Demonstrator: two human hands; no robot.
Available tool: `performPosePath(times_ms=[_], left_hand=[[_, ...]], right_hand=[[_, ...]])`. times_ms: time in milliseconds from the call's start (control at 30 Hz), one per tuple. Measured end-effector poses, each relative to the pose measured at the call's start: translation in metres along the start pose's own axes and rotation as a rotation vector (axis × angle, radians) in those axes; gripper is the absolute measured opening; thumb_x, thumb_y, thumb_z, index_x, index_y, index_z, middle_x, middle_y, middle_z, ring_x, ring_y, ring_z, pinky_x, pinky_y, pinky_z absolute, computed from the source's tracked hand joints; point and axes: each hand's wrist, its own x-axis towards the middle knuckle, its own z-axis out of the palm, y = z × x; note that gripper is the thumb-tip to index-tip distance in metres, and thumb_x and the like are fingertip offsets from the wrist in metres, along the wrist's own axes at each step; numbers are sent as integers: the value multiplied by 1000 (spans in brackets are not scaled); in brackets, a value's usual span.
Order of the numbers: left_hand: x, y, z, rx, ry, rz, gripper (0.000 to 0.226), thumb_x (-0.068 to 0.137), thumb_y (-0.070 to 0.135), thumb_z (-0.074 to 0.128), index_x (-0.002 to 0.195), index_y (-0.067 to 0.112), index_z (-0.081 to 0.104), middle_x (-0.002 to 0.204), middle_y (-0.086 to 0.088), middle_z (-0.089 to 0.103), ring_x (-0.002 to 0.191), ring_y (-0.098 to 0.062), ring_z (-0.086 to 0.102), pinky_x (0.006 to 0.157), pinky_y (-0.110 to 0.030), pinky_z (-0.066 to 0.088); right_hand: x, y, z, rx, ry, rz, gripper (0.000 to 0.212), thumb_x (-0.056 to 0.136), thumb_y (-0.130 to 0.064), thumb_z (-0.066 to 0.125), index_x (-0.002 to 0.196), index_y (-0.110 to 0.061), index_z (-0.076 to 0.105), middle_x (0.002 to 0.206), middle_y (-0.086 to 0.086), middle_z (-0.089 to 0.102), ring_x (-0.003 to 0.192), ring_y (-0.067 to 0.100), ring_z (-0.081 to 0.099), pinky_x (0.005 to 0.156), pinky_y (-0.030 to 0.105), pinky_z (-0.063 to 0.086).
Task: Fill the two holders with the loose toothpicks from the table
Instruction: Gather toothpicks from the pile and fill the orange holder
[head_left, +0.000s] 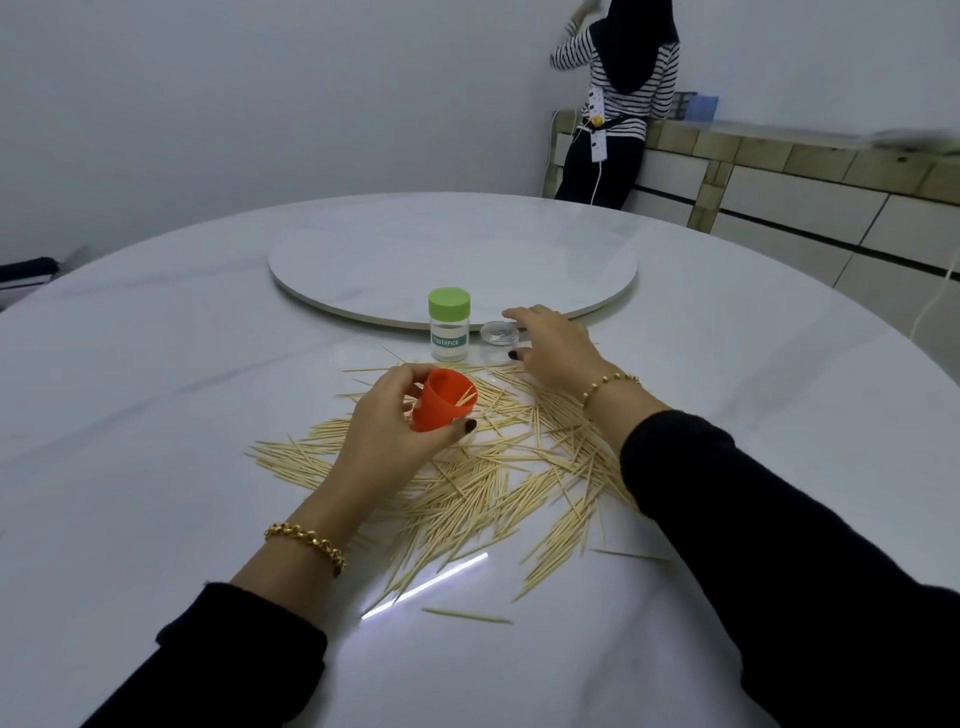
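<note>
Toothpicks (483, 483) strewn, left hand (387, 431) grips tilted orange lid (441, 401)

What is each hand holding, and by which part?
The left hand grips the orange cap by its side wall. The right hand reaches for the clear holder, apparently holding nothing.

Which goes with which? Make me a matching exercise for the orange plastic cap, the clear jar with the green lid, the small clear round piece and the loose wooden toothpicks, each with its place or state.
Things:
1. orange plastic cap
2. clear jar with the green lid
3. small clear round piece
4. loose wooden toothpicks

Places or states:
A. scattered across the white table
B. held in the left hand
C. standing upright, closed
D. on the table by the fingertips of the right hand

Pairs: 1-B, 2-C, 3-D, 4-A
</note>
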Motion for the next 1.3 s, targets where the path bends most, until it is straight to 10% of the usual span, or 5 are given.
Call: performPosePath(times_ms=[333,667,867,1300], left_hand=[[-9,9,0,62,-14,33,54,72,32,81,118,22,55,110,12,53,101,-6,49,74,-6,36],[-11,11,-2,112,-25,58,59,73,31,81,124,17,55,116,6,55,104,-7,48,71,-6,35],[-11,12,1,128,-47,95,59,73,31,80,124,19,54,116,8,54,105,-7,47,73,-6,34],[-9,10,0,151,-32,102,60,72,30,81,125,17,54,118,4,56,105,-7,48,73,-5,34]], right_hand=[[-72,7,-23,90,27,92,23,94,-28,56,116,-29,64,124,-6,58,117,15,50,99,42,34],[-118,5,-23,122,64,190,35,91,-45,56,118,-23,64,118,-6,58,110,15,53,95,40,35],[-111,-8,-12,-129,50,235,55,85,-67,46,64,-17,54,90,-2,55,90,18,53,92,45,36],[-99,-29,-1,-133,189,197,31,91,-46,54,101,-21,69,103,-3,63,106,19,53,92,41,32]])
